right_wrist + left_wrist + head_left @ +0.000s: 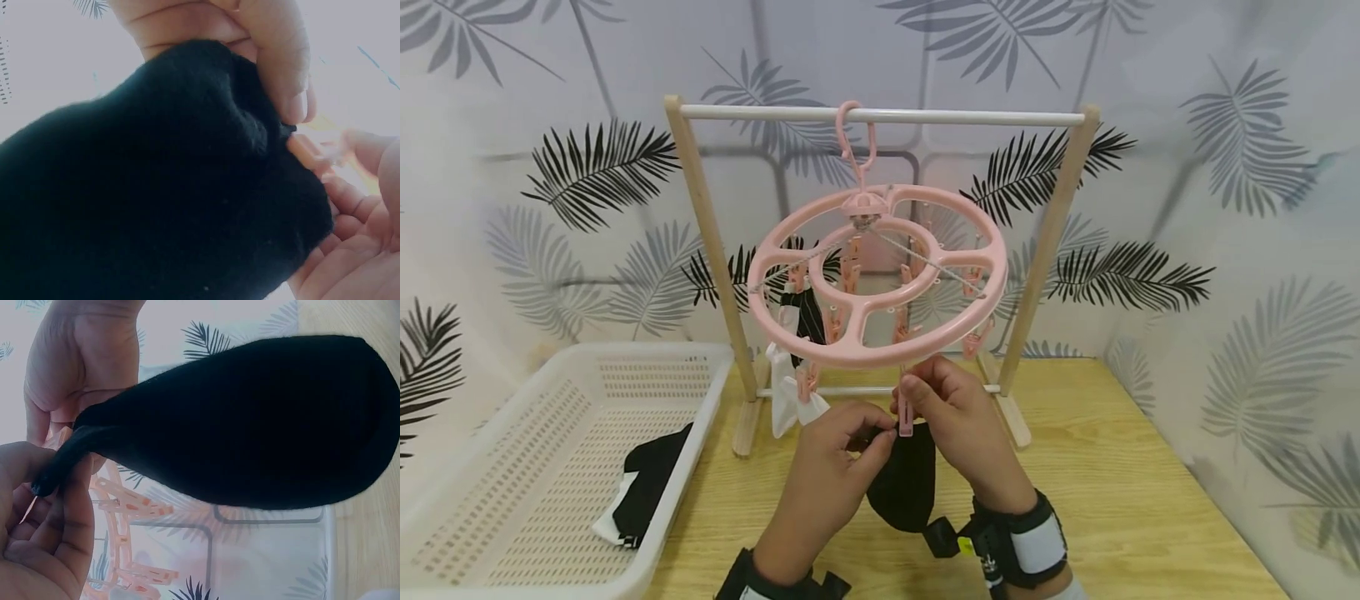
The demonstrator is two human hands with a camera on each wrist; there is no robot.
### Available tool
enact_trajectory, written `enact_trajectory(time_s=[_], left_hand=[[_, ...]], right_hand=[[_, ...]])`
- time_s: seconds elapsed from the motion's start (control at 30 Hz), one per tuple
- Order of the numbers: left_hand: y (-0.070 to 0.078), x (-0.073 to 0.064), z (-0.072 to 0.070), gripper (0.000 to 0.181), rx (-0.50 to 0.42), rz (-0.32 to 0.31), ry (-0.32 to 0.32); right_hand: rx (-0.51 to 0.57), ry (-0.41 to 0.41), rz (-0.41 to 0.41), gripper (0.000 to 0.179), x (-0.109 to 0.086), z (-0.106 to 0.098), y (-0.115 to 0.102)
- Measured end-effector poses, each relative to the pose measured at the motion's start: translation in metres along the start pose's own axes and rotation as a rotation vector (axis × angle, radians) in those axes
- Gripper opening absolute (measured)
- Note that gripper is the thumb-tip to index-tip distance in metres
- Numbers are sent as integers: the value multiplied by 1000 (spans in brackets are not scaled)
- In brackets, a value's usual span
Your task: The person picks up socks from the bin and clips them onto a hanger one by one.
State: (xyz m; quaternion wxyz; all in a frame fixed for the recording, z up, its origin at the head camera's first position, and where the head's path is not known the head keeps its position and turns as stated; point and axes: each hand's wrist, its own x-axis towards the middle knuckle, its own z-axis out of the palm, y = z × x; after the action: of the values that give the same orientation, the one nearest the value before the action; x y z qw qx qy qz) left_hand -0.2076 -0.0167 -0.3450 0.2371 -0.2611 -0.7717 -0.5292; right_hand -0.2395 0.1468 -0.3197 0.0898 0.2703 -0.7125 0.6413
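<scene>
My left hand (842, 458) pinches the top edge of a black sock (904, 492) between thumb and fingers, and the sock hangs down with its rounded end lowest. In the left wrist view the sock (262, 425) fills much of the picture. Just beside it, my right hand (961, 425) grips a pink clothespin (906, 421) that hangs from the round pink drying hanger (850, 354). The clothespin's lower end is at the sock's top edge; whether it bites the cloth I cannot tell. The right wrist view has the sock (156, 175) covering part of both hands.
The hanger hooks over a white rod (760, 112) on a wooden stand (1055, 225). Several other clothespins hang round it, with white and black cloth pieces (786, 392) at its left. A white basket (572, 408) on the left holds black and white cloth (655, 475).
</scene>
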Motion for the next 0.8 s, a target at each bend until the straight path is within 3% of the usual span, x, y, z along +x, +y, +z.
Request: enact_trajectory(time_s=[0.37,0.53,0.63,0.8], left_hand=[[-4,-1,-4,8,28,-9,36],[-8,-1,-7,9,42,-28,94],[-7,0,-12,8,54,-4,130],[-3,3,-22,6,72,98,171]], right_hand=[[31,-23,18,21,0,2,4],[37,-23,29,19,1,3,7],[34,-19,30,19,1,3,7],[36,-10,29,21,0,4,5]])
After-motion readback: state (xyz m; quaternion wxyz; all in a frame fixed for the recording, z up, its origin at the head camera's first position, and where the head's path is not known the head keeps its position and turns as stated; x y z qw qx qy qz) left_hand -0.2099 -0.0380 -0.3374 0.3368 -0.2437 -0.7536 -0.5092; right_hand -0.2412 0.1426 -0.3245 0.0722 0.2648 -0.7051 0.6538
